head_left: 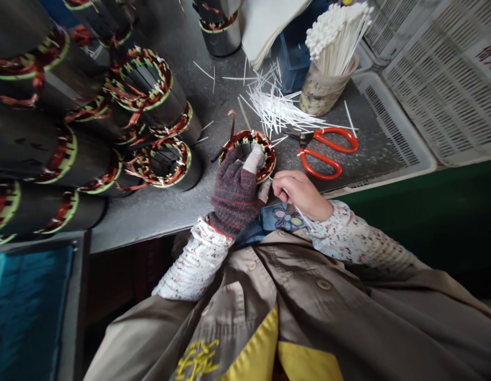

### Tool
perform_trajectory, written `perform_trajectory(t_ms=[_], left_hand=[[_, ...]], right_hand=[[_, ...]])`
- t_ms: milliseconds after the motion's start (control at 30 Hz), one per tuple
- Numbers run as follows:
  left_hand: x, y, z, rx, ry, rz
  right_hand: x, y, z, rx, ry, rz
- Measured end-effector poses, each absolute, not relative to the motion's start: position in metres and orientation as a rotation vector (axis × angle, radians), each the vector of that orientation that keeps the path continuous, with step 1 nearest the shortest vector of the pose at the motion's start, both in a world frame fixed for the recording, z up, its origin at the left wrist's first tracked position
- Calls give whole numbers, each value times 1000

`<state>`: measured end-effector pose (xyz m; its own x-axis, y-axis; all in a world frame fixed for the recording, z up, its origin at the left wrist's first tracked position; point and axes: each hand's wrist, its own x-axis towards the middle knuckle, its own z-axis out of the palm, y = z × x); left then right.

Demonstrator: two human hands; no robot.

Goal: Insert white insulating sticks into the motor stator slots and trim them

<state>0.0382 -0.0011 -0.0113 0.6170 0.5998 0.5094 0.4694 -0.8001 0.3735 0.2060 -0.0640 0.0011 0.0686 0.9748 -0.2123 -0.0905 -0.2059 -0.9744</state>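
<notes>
My left hand (236, 189), in a dark knitted glove with light-coloured coverings on some fingertips, grips the rim of a motor stator (270, 154). The stator stands at the bench's near edge, with copper windings, yellow-green insulation and a copper lead rising at its left. Beside its right rim, my right hand (303, 193) is bare and closed in a pinch on a thin white cable tie (301, 214), whose tail shows below the palm. Orange-handled scissors (336, 172) lie just beyond the right hand. The stator's near side is hidden by my left hand.
Loose white cable ties (275, 108) lie behind the stator, near a cup (324, 92) packed with more ties. Several wound stators (171, 164) crowd the left, some stacked. White plastic baskets (439, 79), a blue bin (295, 58) and paper (269, 26) stand at the back and right.
</notes>
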Motion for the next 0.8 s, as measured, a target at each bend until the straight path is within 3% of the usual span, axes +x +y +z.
perform_trajectory(t_ms=[233, 400, 533, 633, 800], left_hand=[[38, -1, -7, 2707, 803, 1063], [42, -4, 4, 2838, 785, 1193], [42, -6, 9, 2882, 789, 1187], [42, -7, 11, 2879, 785, 1158], [44, -11, 11, 2822, 885, 1124]], right_hand=[[234, -68, 9, -1218, -1071, 1267], [344, -10, 12, -1202, -835, 541], [435, 69, 18, -1780, -692, 144], [463, 118, 22, -2072, -830, 134], [465, 161, 20, -2141, -1088, 339]])
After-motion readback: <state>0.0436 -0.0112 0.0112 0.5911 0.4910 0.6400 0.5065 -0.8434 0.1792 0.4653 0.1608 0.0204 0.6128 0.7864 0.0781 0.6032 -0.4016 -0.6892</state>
